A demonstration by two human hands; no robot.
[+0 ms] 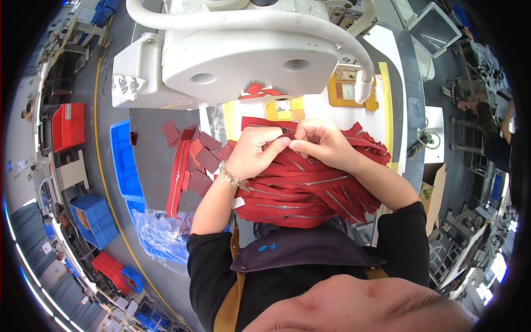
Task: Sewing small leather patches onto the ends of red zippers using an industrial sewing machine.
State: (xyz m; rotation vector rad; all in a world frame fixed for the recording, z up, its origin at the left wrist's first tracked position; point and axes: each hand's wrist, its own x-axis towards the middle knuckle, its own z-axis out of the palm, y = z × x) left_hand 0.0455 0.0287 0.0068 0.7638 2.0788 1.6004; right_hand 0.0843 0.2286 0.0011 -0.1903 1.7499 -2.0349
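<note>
My left hand and my right hand meet above a heap of red zippers, thumbs and fingertips pinched close together. Between them shows a small dark red fabric piece, mostly covered by the fingers; whether it joins a zipper beneath cannot be made out. The zippers have metal teeth and lie crosswise in a thick pile close to my body. Left of my left forearm are several loose dark red patches, with a separate red zipper lying lengthwise beside them.
A large white sewing machine head overhangs the table just beyond my hands. Yellow-framed templates lie behind the pile. Blue crates and clear plastic wrapping stand at the left, a cardboard box at the right.
</note>
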